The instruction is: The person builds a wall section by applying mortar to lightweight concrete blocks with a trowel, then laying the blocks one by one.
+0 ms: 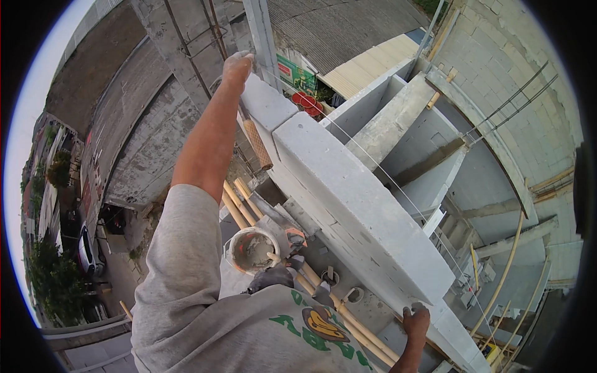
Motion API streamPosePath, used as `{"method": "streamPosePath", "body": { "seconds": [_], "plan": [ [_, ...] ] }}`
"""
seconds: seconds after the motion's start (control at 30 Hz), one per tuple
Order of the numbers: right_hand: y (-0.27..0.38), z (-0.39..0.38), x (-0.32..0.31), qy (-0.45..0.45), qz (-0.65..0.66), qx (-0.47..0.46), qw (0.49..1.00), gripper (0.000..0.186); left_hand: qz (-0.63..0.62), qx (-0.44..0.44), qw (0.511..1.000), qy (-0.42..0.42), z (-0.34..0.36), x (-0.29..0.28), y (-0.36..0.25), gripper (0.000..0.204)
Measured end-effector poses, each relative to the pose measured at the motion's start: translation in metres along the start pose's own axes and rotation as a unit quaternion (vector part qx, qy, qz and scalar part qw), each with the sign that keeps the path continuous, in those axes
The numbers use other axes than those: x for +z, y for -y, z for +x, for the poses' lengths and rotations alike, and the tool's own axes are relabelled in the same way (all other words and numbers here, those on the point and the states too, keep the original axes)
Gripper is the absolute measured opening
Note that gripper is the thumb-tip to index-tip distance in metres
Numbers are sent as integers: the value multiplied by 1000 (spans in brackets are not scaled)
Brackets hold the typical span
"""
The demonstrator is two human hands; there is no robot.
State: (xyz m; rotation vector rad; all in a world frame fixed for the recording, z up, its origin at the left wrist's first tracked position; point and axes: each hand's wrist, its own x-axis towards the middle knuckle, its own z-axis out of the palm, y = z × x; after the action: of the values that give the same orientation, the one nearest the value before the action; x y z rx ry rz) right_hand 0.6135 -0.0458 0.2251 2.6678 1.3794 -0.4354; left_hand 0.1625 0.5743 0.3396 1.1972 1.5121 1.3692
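Note:
A long light-grey concrete block [364, 199] lies on top of a narrow block wall running from far left to near right. At its far end is a shorter block [267, 102]. My left hand [238, 67], dusted white, is closed over the far corner of that shorter block, arm stretched out. My right hand [415, 320] is at the near end of the long block, fingers curled by its edge; what they hold, if anything, is hidden. A tool with a textured brown handle [257, 146] hangs at the wall's side below my left forearm. A thin string [398, 186] runs along the wall.
Below me, a bucket of grey mortar [254, 250] stands beside bamboo poles [348, 317]. Steel bars [186, 50] rise at the far left. Beyond the wall are a concrete beam [398, 118], block partitions and a deep drop. Ground with a parked car [90, 252] lies far below, left.

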Motion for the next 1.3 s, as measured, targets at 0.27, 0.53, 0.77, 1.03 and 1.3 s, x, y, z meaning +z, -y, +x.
{"method": "streamPosePath", "body": {
  "seconds": [0.27,0.53,0.77,1.03,1.3],
  "plan": [
    [212,56,-199,89,265,-340,898,29,-38,-41,982,178,85,-3,23,24],
    [500,250,-232,-184,157,-439,865,45,-10,-61,957,284,75,13,13,25],
    [600,312,-218,-166,-13,-384,908,31,6,-55,946,319,72,4,8,27],
    [637,317,-227,-235,4,-369,899,26,71,-20,945,320,76,3,13,22],
    [595,301,-203,-148,187,-382,893,32,334,142,920,149,38,-38,11,29]
  ]
}}
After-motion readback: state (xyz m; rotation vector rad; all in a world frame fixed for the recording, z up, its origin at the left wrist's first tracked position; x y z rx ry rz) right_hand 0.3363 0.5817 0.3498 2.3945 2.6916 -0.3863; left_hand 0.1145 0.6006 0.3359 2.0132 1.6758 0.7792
